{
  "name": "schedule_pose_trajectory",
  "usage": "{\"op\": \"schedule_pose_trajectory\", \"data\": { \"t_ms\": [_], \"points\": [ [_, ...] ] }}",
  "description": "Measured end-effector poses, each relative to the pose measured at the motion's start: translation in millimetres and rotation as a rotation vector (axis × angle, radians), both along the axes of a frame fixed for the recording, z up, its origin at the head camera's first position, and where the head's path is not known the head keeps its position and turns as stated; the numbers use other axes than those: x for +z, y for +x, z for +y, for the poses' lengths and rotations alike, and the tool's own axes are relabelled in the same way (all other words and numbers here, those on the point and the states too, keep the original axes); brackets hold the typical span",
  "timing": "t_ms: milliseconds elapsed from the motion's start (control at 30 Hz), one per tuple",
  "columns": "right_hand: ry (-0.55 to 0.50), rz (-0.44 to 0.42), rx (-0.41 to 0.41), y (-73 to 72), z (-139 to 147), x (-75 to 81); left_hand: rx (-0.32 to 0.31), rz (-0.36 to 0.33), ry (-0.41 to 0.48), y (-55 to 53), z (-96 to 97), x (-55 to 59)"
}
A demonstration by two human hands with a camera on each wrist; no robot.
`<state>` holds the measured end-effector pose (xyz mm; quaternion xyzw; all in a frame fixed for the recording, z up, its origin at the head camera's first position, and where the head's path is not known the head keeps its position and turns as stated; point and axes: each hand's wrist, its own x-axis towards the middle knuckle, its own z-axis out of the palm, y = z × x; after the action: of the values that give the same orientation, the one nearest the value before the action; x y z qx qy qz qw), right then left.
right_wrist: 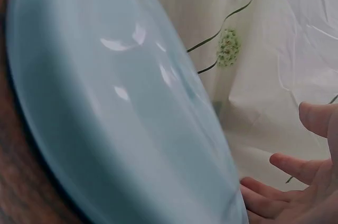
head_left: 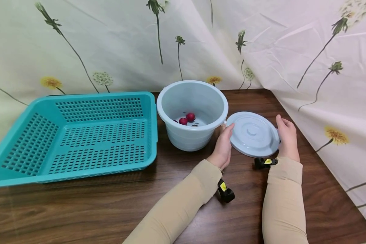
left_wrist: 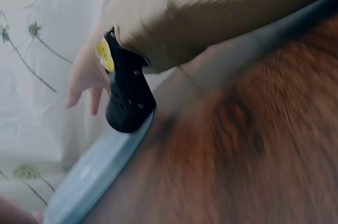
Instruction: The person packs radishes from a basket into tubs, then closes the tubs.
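Observation:
A light blue round lid [head_left: 252, 135] with a small moulded handle lies on the wooden table. My left hand [head_left: 223, 145] is at its left edge, between the lid and a light blue bucket [head_left: 187, 139], fingers extended. On the other side, my right hand [head_left: 288, 139] is held by the lid's right edge with thumb raised. In the right wrist view, the fingers [right_wrist: 269, 197] are spread and the lower ones come right up to the rim. Inside the uncovered bucket lie several small round red things [head_left: 190, 117], partly hidden by its near wall.
A large turquoise perforated basket [head_left: 152, 135] stands on the left, close beside the bucket. Behind and to the right hangs a white cloth [head_left: 201, 51] printed with dandelions. The wooden table [head_left: 109, 203] ends at its right edge along the cloth.

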<state>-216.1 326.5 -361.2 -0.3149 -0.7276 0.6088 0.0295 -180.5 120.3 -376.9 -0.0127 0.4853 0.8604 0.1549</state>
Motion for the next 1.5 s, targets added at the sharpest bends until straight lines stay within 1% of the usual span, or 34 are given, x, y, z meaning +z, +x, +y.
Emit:
{"op": "schedule_pose_trajectory", "data": {
  "t_ms": [100, 167, 233, 400, 500, 600, 800, 900, 1067, 1133, 1300, 1433, 1500],
  "points": [
    [-0.036, -0.011, -0.001, 0.4, -1, 1.8, 0.047, 0.002, -0.015, -0.4, -0.5, -1.1],
    [-0.032, -0.016, -0.001, 0.8, -2, 2.7, 0.069, 0.006, -0.022, -1.9, -1.5, -3.1],
    [-0.020, -0.019, -0.001, 0.9, -2, 3.6, 0.081, 0.008, 0.007, -4.0, -2.9, -4.7],
    [-0.013, -0.019, -0.003, 0.4, -4, 6.4, 0.065, 0.023, 0.076, -6.6, -5.9, -3.3],
    [-0.028, -0.008, -0.023, 0.2, -4, 7.6, 0.049, 0.011, 0.075, -6.3, -6.9, -2.5],
    [-0.037, 0.006, -0.049, -0.1, -5, 8.8, 0.044, 0.002, 0.061, -6.4, -7.5, -2.5],
    [-0.041, 0.029, -0.069, -0.5, -7, 12.0, 0.037, -0.011, -0.029, -6.1, -9.7, -1.8],
    [-0.063, 0.042, -0.090, -0.7, -7, 14.4, 0.040, -0.020, -0.043, -5.8, -9.7, -0.8],
    [-0.081, 0.090, -0.167, -2.4, -10, 15.7, 0.017, -0.016, -0.059, -4.4, -7.8, -0.2],
    [-0.085, 0.122, -0.213, -2.9, -11, 15.4, 0.002, -0.015, -0.063, -4.2, -6.8, -0.6],
    [-0.125, 0.212, -0.327, -2.3, -9, 15.1, -0.027, -0.012, -0.033, -4.0, -6.2, -0.8],
    [-0.111, 0.272, -0.378, -2.2, -8, 15.0, -0.021, -0.002, -0.015, -4.4, -8.0, -0.4],
    [-0.094, 0.279, -0.397, -1.9, -8, 15.4, -0.018, 0.012, -0.021, -4.7, -8.5, -0.4]
  ]
}}
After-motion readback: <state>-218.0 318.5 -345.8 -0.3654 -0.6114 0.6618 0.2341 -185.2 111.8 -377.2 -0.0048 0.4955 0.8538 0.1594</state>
